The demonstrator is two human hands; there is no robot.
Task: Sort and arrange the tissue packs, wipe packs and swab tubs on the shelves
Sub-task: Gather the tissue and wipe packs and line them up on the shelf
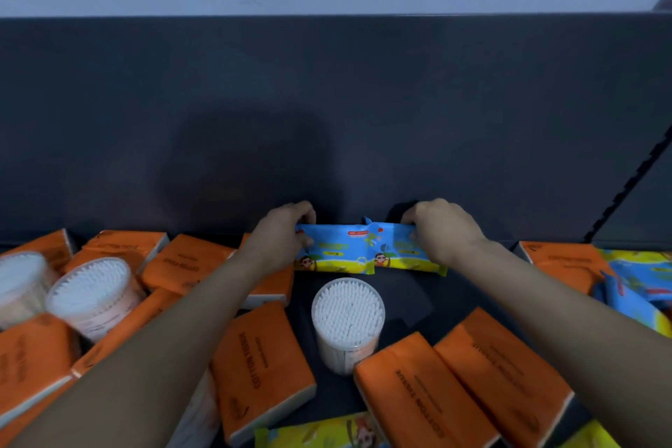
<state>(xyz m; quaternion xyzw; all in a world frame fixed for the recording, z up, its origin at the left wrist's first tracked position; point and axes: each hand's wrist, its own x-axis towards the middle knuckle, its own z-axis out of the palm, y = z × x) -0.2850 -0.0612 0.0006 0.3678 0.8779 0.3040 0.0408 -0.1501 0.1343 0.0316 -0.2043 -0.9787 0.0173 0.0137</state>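
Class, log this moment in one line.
left hand: grips left wipe pack | right hand: grips right wipe pack | packs: side by side

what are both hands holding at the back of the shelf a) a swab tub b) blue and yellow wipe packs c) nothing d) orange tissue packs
b: the left hand and right hand grip the blue and yellow wipe packs; the swab tub in front of them stands untouched.

head-worn view, looking forward and down, close to shelf
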